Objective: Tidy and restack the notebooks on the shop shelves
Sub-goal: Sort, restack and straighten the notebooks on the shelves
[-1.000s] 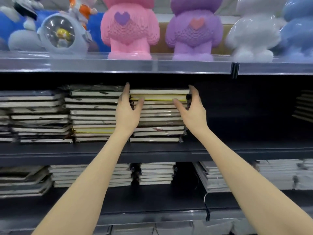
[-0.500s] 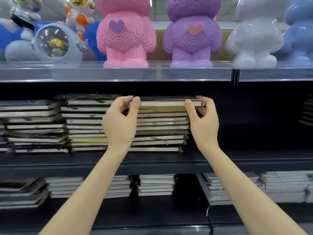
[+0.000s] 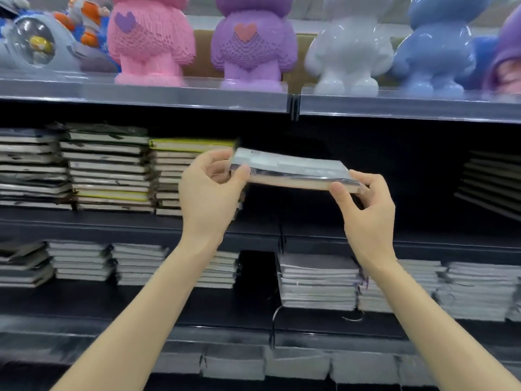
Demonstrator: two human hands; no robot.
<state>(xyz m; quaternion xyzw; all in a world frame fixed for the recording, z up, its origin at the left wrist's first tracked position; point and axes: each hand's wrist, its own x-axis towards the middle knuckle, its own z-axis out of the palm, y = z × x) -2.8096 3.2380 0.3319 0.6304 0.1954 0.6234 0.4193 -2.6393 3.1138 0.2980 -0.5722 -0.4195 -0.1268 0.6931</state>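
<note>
Two hands are gripping one wrapped notebook at frame centre, left hand pinching its left end and right hand its right end, long axis lying left-right, hanging just right of the yellow-topped stack above the middle shelf

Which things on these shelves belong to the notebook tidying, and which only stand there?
Job: grey plastic-wrapped notebook, held by left hand and right hand; yellow-topped notebook stack; dark shelf.
Standing about: pink block-built figure; purple block-built figure; glossy white figure; glossy blue figure.
</note>
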